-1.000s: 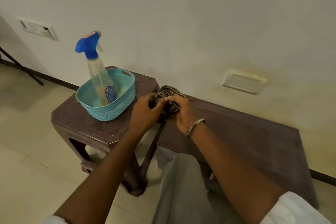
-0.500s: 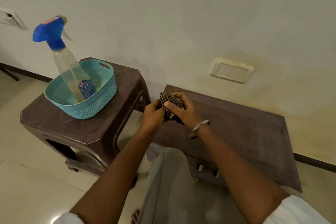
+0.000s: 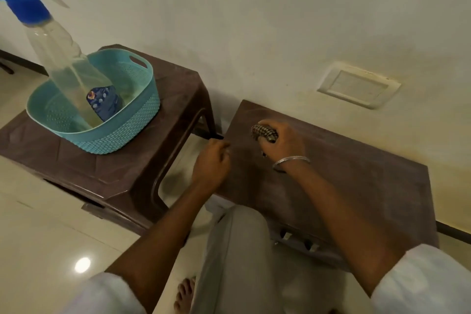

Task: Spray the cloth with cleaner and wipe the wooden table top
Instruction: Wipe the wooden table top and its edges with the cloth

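Basket: teal [image 3: 122, 135], left of centre on brown stool [image 3: 76, 168]; spray bottle [image 3: 68, 66] leaning inside, blue head cut off at upper left corner.
Cloth: checked, bunched [image 3: 263, 132], centre of frame, down on wooden table top [image 3: 356, 186], mostly hidden under right hand [image 3: 283, 143].
Right hand: fingers wrapped round cloth.
Left hand: [image 3: 211, 160] curled at table's left edge; grip on edge not discernible.
Room: pale wall, blank plate [image 3: 358, 85] at upper right.

You will find no text here that can be read. The only print is the dark blue label [image 3: 103, 103] low on the spray bottle [image 3: 66, 64] inside the teal basket [image 3: 114, 135]. It shows a round emblem and pale dots, all too blurred to read.
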